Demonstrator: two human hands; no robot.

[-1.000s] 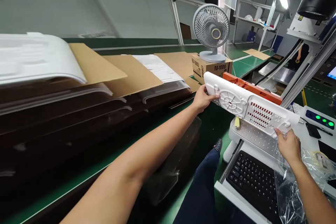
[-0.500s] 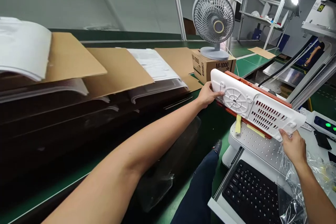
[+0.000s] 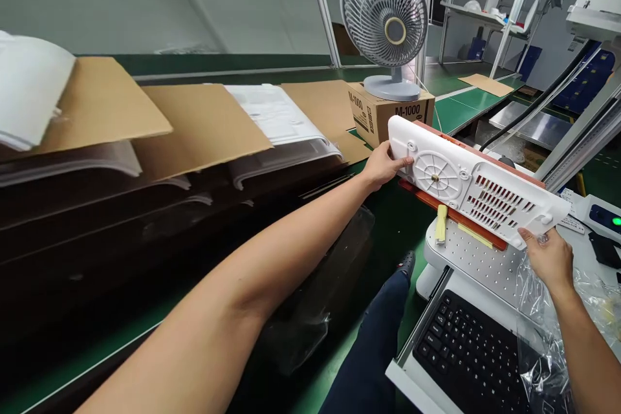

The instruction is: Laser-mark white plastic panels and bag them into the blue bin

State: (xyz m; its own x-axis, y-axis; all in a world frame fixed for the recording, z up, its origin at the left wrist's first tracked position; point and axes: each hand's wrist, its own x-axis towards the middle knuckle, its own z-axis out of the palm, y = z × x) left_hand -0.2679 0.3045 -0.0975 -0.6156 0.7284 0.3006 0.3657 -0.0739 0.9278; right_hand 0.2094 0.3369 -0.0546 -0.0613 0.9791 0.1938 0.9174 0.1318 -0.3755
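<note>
A long white plastic panel (image 3: 478, 184) with a round ribbed disc and a slotted grille is held up at a tilt, lower on the right. My left hand (image 3: 383, 165) grips its left end, thumb across the face. Its lower right corner is in my right hand (image 3: 550, 259), thumb in front; the other fingers are mostly hidden. Close behind the panel sits a red-brown frame (image 3: 427, 202), showing above and below it. A yellow clip or tape piece (image 3: 441, 225) hangs at the frame's lower edge. Clear plastic film (image 3: 543, 330) lies beneath my right hand.
A perforated metal plate (image 3: 485, 259) and a keyboard (image 3: 468, 349) on a pulled-out tray stand below the panel. A grey fan (image 3: 385, 19) rests on a cardboard box (image 3: 369, 113). White curved panels (image 3: 279, 116) and cardboard sheets (image 3: 204, 119) are stacked at left.
The camera view has shifted slightly. The white panel has moved a little relative to the red-brown frame, and more of the frame's lower edge shows. Both hands keep their grip.
</note>
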